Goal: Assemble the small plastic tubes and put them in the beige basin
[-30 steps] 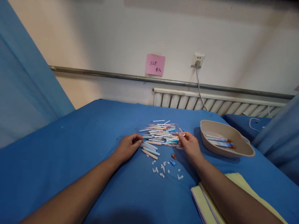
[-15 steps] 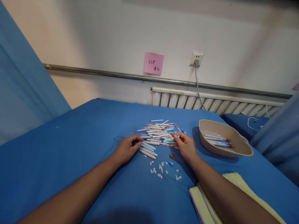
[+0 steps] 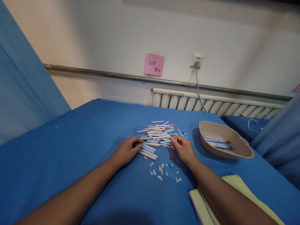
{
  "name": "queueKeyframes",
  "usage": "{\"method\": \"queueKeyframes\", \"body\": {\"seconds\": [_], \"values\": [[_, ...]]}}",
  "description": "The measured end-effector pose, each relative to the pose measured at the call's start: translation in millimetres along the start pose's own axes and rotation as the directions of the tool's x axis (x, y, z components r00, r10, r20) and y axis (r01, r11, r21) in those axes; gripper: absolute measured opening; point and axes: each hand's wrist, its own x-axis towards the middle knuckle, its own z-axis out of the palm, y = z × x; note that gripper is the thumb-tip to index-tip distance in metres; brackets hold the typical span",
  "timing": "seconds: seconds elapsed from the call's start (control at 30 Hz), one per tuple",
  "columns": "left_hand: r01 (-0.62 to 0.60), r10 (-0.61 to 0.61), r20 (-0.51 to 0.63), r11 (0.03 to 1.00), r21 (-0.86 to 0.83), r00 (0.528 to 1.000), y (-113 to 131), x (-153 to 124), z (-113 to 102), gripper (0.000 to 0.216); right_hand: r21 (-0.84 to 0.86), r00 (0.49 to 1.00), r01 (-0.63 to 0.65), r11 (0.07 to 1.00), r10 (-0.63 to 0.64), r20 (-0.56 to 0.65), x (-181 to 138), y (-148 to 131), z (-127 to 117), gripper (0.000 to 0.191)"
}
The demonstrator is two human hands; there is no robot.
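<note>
My left hand is closed, thumb and forefinger pinched at the left ends of several light blue pen barrels. A peach pen barrel lies just in front of these. Behind and between the hands spreads a loose pile of pen parts, with thin white refills and more coloured barrels. My right hand is closed at the pile's right edge, its thumb and forefinger together; what they pinch is too small to make out. Small white pen tips are scattered nearer me, beside a blue clip piece and a brown one.
A beige basin holding several pens stands on the right of the blue-covered surface. A folded yellow cloth lies partly under my right forearm. Behind are a radiator, a metal rail and a plugged-in socket.
My right hand has shifted slightly left along the pile's edge. My left hand stays at the barrel ends, and the parts lie nearly as before.
</note>
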Motion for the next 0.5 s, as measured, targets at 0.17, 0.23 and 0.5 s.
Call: {"method": "queueKeyframes", "body": {"seconds": [0.17, 0.23, 0.5], "values": [[-0.041, 0.041, -0.005, 0.997, 0.062, 0.999, 5.2, -1.4, -0.8, 0.023, 0.016, 0.999, 0.001, 1.000, -0.002, 0.036, -1.8, 1.0, 3.6, 0.031], [-0.058, 0.059, -0.004, 0.995, 0.086, 0.998, 7.7, -2.0, -0.8, 0.021, 0.006, 0.999, 0.001, 1.000, -0.001, 0.043, -2.1, 2.0, 4.2, 0.032], [-0.045, 0.045, 0.001, 0.998, 0.052, 0.999, 6.0, -2.2, 0.0, 0.022, -0.023, 0.998, 0.020, 1.000, -0.018, 0.061, -2.1, 4.7, 3.0, 0.030]]}}
